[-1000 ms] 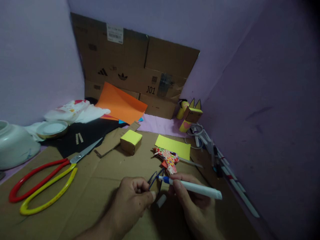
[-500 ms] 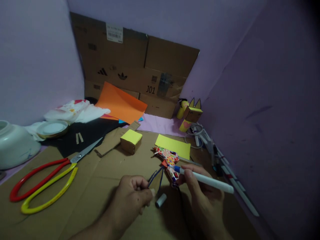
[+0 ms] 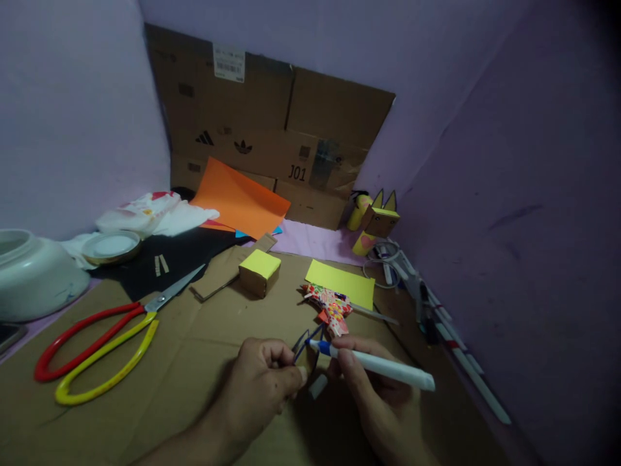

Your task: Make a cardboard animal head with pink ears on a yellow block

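My left hand pinches small brown cardboard pieces with dark blue outlined edges; their lower ends are hidden by the fingers. In my right hand is a white marker with a blue collar, its tip at the edge of the pieces. A white marker cap lies on the cardboard between both hands. Just beyond the marker rests a glue gun wrapped in colourful patterned covering. Farther back sits a small cardboard box with a yellow top.
Large scissors with red and yellow handles lie at left. A white pot stands beyond them. Yellow paper and orange paper lie farther back. A yellow and cardboard animal figure stands by the right wall.
The marker has moved left and slightly down, from over the glue gun to the cardboard pieces. My left hand keeps its pinch. The whole view has shifted slightly.
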`<state>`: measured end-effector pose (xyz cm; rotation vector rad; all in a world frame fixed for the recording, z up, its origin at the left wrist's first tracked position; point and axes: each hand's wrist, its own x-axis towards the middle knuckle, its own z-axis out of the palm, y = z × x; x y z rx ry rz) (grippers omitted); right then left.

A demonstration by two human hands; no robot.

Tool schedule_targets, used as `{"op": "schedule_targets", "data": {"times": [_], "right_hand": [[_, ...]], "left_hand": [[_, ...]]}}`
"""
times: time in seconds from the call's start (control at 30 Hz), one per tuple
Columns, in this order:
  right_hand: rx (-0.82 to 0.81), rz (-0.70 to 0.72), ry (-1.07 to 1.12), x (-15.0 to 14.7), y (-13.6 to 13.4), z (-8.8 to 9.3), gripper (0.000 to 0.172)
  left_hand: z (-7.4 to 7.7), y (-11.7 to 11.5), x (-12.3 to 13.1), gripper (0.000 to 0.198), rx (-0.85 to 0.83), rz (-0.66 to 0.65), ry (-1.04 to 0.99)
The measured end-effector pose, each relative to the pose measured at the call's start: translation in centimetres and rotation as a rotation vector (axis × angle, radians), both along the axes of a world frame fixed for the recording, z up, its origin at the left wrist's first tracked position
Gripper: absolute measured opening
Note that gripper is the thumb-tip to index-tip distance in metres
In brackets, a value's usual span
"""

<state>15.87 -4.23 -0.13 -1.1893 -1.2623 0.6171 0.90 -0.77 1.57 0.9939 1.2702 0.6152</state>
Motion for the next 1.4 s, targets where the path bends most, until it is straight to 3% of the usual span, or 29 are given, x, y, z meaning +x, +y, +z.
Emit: {"op": "schedule_targets", "data": {"times": [0.33, 0.7, 0.93, 1.1, 1.3, 1.4], "right_hand": [[-0.056, -0.02, 0.131, -1.1, -0.5, 0.2, 0.008], [-0.079, -0.053, 0.091, -0.7, -0.4, 0.0, 0.014], [-0.116, 0.081, 0.295, -0.1, 0.1, 0.2, 0.018], [-0.177, -0.035, 0.421, 0.8, 1.1, 0.5, 0.03], [-0.308, 0.177, 0.585, -0.3, 2.0, 0.6, 0.044], [-0.373, 0.223, 0.576, -1.7, 2.4, 1.5, 0.043]], "left_hand": [[0.1, 0.1, 0.1, 0.018, -0.003, 0.018, -0.012], [0.1, -0.1, 0.1, 0.018, -0.014, 0.046, -0.026], [-0.1, 0.2, 0.1, 0.019, -0.004, 0.062, -0.086], [-0.2, 0.4, -0.3, 0.023, -0.012, 0.083, -0.149], [-0.4, 0.1, -0.7, 0.026, 0.046, 0.096, -0.262], [-0.6, 0.2, -0.7, 0.025, 0.082, 0.092, -0.278]]}}
